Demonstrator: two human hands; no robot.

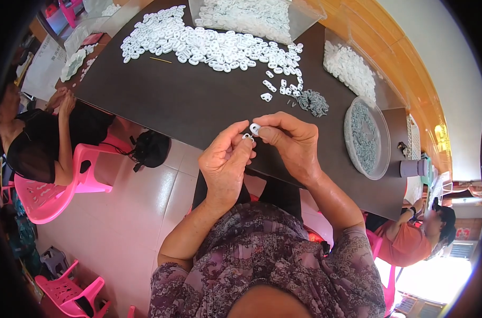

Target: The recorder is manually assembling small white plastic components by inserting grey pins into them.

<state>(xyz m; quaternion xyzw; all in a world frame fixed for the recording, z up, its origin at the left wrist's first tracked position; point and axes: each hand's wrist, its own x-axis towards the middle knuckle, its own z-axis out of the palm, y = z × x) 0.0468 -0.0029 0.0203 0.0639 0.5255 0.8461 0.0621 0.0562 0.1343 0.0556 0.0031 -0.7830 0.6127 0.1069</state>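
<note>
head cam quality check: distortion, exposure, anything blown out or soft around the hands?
Head view: strong fisheye, the dark table edge bows and black vignette fills the corners; window area at lower right is blown out; even daylight, soft shadows; left hand, right hand and the small white plastic piece look reasonably sharp.

Bare tabletop (198, 100) before white-parts heap (209, 45)

A dark tabletop (188, 100) carries everything. A broad heap of small white plastic pieces (209, 47) spreads across its far side, with a clear tray (304, 21) of the same pieces beyond. On the right lie a small pile of grey metal springs (312, 102), a round clear dish (367, 137) of springs, and another white pile (349, 66).
</note>
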